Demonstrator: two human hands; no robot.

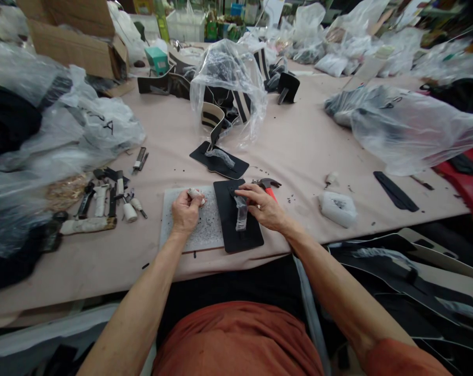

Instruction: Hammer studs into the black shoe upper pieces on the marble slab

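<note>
My left hand is closed around a short tool wrapped in white tape, over a white board pitted with dark marks. Beside it lies a black panel, partly on the board. A strap handle in clear plastic runs along the panel's middle. With its fingers stretched out and thumb apart, my right hand touches the upper end of that handle. A claw hammer with a red grip lies just behind my right hand, partly hidden by it.
Several hand tools lie to the left. Ahead, a second black panel joins a striped strap by a clear plastic bag. At right are a whitish block, a dark strip and a large plastic bag.
</note>
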